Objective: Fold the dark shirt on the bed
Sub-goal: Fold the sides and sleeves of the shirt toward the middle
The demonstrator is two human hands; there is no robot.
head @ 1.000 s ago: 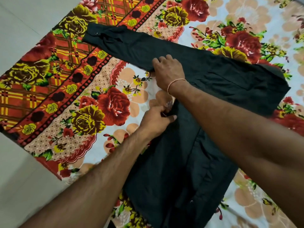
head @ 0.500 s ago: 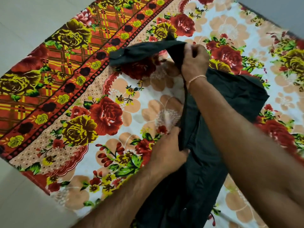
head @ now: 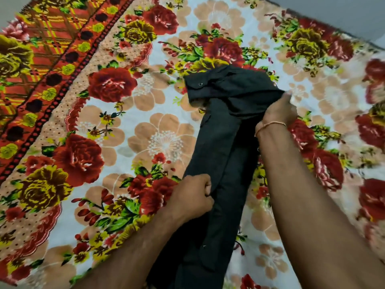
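Note:
The dark shirt (head: pixel 220 163) lies as a narrow lengthwise strip on the flowered bed cover, running from the bottom edge up to the middle. Its sleeve, with a buttoned cuff (head: pixel 198 85), is doubled across the top of the strip. My left hand (head: pixel 191 198) grips the strip's left edge with curled fingers. My right hand (head: pixel 280 111) holds the folded sleeve cloth at the upper right edge; its fingertips are blurred.
The bed cover (head: pixel 104 132) is white with red, yellow and peach flowers, and has an orange checked border (head: pixel 41 65) at the left. Grey floor (head: pixel 343 13) shows at the upper right corner and along the lower left.
My right hand has carried the sleeve from the left over to the right, laying it across the shirt's top. The shirt body is now narrower. My left hand stays on the left edge.

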